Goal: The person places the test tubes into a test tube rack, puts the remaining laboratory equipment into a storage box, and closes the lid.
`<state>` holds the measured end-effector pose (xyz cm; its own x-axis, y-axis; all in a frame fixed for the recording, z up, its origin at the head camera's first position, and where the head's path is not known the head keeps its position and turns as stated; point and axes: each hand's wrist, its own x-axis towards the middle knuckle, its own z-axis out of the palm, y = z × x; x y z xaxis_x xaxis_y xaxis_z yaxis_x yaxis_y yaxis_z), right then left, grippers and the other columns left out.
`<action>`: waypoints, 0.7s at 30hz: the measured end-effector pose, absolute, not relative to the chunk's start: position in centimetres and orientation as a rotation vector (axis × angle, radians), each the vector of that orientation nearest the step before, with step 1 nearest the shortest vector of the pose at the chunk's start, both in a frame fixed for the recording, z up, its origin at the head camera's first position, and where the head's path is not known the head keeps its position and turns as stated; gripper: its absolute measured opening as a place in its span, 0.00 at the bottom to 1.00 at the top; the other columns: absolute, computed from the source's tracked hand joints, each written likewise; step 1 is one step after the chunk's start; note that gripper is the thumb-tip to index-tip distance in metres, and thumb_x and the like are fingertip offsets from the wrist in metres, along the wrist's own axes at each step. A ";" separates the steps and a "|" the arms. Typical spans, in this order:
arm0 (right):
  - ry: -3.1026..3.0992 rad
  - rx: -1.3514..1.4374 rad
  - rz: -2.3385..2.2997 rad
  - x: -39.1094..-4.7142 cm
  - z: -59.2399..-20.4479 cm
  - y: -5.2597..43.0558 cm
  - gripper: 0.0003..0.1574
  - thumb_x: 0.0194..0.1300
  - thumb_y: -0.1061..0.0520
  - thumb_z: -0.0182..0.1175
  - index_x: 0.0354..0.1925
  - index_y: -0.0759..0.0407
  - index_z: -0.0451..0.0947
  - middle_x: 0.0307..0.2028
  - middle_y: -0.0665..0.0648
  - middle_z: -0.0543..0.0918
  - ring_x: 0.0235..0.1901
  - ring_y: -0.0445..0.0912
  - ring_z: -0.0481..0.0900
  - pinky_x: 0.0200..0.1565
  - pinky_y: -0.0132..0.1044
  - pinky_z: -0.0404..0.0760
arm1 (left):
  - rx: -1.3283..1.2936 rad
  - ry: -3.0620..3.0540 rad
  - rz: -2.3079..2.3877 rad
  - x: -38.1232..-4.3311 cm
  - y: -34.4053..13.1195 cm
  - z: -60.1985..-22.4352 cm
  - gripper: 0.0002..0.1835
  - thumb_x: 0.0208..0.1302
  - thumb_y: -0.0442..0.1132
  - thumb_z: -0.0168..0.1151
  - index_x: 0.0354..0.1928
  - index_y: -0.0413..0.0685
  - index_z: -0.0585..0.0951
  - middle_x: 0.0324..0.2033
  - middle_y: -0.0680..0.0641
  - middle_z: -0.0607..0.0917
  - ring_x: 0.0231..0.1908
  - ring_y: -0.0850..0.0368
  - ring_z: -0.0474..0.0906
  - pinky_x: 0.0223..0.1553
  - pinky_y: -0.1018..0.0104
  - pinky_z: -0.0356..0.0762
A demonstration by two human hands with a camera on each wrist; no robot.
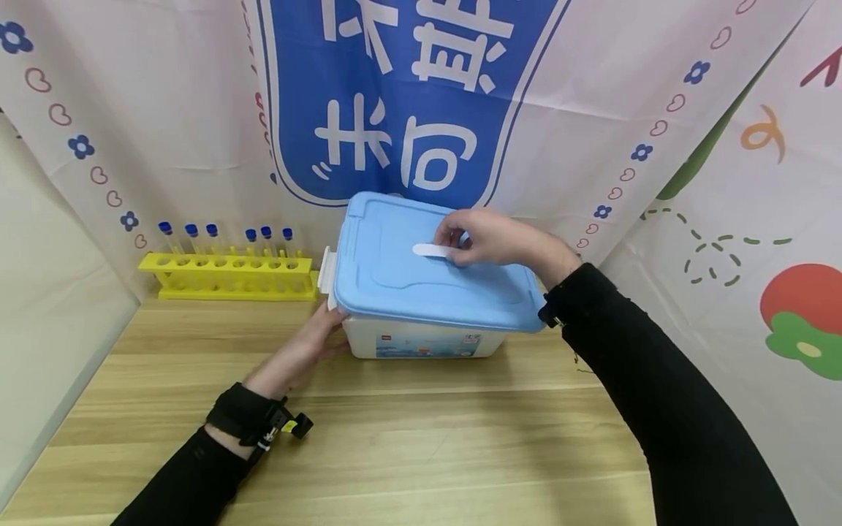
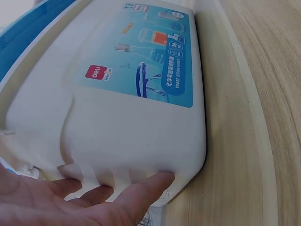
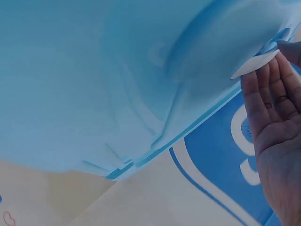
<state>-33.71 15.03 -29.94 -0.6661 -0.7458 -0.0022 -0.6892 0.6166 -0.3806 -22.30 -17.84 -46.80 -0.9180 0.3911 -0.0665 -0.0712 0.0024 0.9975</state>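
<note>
A white plastic storage box with a light blue lid stands on the table near the back cloth. Its front label shows lab glassware and a red deli logo. On top of the lid, my right hand pinches the white handle strip between thumb and fingers; the right wrist view shows this handle at the fingertips. My left hand touches the box's left end, below a white side latch. In the left wrist view, the fingers extend along the box wall.
To the left of the box, a yellow rack holds several test tubes with blue caps. Printed cloth hangs behind and at the right. The wooden table stretches toward the front.
</note>
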 end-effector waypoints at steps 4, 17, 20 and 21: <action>2.663 -1.225 -0.399 -33.2 -30.2 14.5 0.12 0.69 0.57 0.65 0.51 0.52 0.83 0.44 0.47 0.84 0.44 0.43 0.80 0.51 0.37 0.83 | 0.337 1.960 1.977 -22.2 -17.5 -46.8 0.43 0.77 0.63 0.46 0.85 0.65 0.40 0.82 0.44 0.37 0.78 0.34 0.41 0.66 0.23 0.57; 2.663 -1.233 -0.176 -32.8 -29.8 12.7 0.13 0.71 0.58 0.63 0.53 0.54 0.83 0.46 0.49 0.83 0.45 0.42 0.78 0.51 0.33 0.80 | 0.547 1.608 2.074 -23.0 -19.6 -48.1 0.35 0.81 0.57 0.27 0.85 0.61 0.42 0.83 0.45 0.39 0.79 0.36 0.35 0.71 0.26 0.44; 2.664 -1.226 -0.111 -32.7 -29.6 12.2 0.13 0.72 0.59 0.62 0.54 0.54 0.82 0.45 0.50 0.82 0.45 0.43 0.77 0.51 0.34 0.79 | 0.571 1.588 2.093 -23.0 -19.6 -47.9 0.34 0.82 0.58 0.21 0.85 0.63 0.46 0.83 0.45 0.41 0.79 0.37 0.36 0.71 0.25 0.43; 2.667 -1.225 -0.090 -32.7 -29.6 12.0 0.14 0.72 0.59 0.62 0.54 0.55 0.82 0.45 0.50 0.82 0.45 0.44 0.77 0.52 0.34 0.79 | 0.578 1.601 2.094 -23.0 -19.6 -47.9 0.34 0.82 0.59 0.20 0.85 0.63 0.46 0.83 0.44 0.41 0.79 0.36 0.35 0.71 0.24 0.43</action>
<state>-32.65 11.98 -29.57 -0.6348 -0.7560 -0.1597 -0.7435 0.6539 -0.1400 -22.99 -19.57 -47.85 -0.8159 0.5749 0.0622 -0.0908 -0.2336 0.9681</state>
